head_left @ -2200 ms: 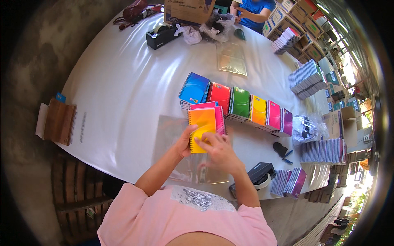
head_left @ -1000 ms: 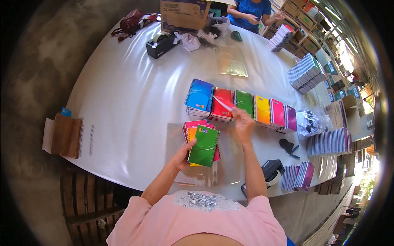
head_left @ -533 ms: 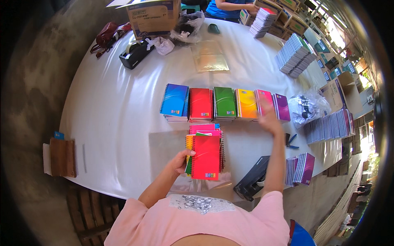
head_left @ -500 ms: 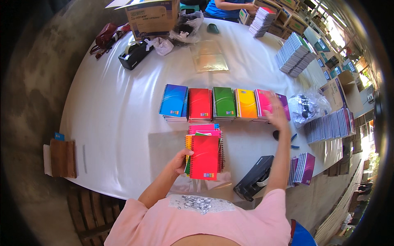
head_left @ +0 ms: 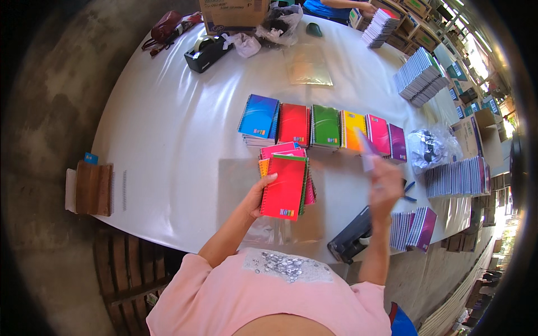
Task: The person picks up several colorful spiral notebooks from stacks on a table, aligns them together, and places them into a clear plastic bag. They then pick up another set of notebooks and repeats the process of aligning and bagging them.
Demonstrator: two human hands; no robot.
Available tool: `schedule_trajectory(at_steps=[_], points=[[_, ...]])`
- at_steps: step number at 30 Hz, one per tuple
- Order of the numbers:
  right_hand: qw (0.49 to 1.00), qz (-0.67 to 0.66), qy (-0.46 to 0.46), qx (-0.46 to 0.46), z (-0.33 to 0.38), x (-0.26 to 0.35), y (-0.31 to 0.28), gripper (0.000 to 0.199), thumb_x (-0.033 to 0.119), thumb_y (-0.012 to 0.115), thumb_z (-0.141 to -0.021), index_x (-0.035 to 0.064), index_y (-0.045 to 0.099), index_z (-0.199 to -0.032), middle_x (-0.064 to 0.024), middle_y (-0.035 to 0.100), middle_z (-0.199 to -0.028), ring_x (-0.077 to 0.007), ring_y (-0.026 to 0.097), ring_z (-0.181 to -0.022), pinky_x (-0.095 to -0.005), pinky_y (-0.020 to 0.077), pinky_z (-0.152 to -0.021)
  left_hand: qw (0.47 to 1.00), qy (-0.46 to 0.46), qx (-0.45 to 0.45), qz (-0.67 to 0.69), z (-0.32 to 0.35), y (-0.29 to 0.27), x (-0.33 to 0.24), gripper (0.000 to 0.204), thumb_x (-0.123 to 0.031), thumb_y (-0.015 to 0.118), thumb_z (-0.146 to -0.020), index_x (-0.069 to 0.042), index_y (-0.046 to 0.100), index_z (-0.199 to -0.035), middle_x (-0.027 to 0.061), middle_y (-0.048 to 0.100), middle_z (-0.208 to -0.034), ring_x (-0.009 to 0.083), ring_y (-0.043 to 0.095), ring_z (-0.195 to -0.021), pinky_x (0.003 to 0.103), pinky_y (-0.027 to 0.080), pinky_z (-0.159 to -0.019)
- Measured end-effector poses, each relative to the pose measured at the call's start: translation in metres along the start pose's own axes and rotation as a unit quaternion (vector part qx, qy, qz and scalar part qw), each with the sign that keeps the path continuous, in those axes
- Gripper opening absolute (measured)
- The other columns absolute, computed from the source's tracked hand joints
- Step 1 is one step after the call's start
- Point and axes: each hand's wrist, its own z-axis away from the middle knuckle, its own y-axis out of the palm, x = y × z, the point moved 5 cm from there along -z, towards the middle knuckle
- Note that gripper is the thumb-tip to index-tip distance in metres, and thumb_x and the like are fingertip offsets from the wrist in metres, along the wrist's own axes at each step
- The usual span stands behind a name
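My left hand (head_left: pixel 256 196) is closed on a fanned bundle of spiral notebooks, thumb over the red cover (head_left: pixel 284 187). Green, pink and yellow ones peek out beneath it. My right hand (head_left: pixel 386 182) is raised and blurred, closed on a thin purple notebook (head_left: pixel 366 148) seen nearly edge-on. Beyond my hands runs a row of notebook stacks: blue (head_left: pixel 259 115), red (head_left: pixel 293 124), green (head_left: pixel 325 126), yellow (head_left: pixel 352 120), pink (head_left: pixel 379 134) and purple (head_left: pixel 397 143). Clear plastic bags (head_left: pixel 235 190) lie under the bundle.
A black tape dispenser (head_left: pixel 350 235) stands near my right forearm, another (head_left: pixel 207 53) at far left. Blue-handled pliers (head_left: pixel 411 192), more notebook stacks (head_left: pixel 457 177) and a crumpled plastic bag (head_left: pixel 431 148) lie to the right. Another person's arm (head_left: pixel 342 4) reaches in at the back.
My right hand has come back from the row's right end toward me, now with a purple notebook. My left hand has lifted and tilted the bundle. The whole view has shifted.
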Motion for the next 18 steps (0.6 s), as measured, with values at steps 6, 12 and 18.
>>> schedule_trajectory(at_steps=[6,12,18], points=[[0.915,-0.147,-0.044,0.373,0.04,0.174,0.043,0.063,0.028,0.074,-0.066,0.0139,0.054,-0.124,-0.0072,0.052,-0.128,-0.0211,0.048,-0.116,-0.0427,0.0377,-0.088,0.998,-0.032,0.052,-0.008,0.029,-0.017,-0.006,0.049,-0.024,0.06,-0.083,-0.001,0.045,-0.124,0.0172,0.058,-0.113,0.0262,0.061,-0.099,0.043,0.052,-0.085],[0.94,-0.122,-0.198,0.25,0.061,0.164,0.043,0.057,0.023,0.064,-0.074,0.0332,0.049,-0.128,0.0002,0.035,-0.143,-0.0163,0.035,-0.13,-0.0508,0.0172,-0.107,0.995,-0.088,0.016,-0.038,0.104,0.002,-0.018,0.058,-0.028,0.059,-0.078,0.002,0.044,-0.125,0.019,0.059,-0.11,0.0309,0.062,-0.097,0.045,0.051,-0.085],[0.884,-0.413,-0.113,0.19,0.076,0.172,0.059,0.055,0.017,0.075,-0.065,0.0124,0.053,-0.116,-0.0052,0.056,-0.118,-0.021,0.052,-0.114,-0.042,0.0318,-0.104,0.855,0.029,-0.123,-0.503,0.112,0.005,-0.036,0.064,-0.048,0.053,-0.086,0.002,0.047,-0.125,0.0163,0.057,-0.116,0.0231,0.054,-0.109,0.035,0.04,-0.097]])
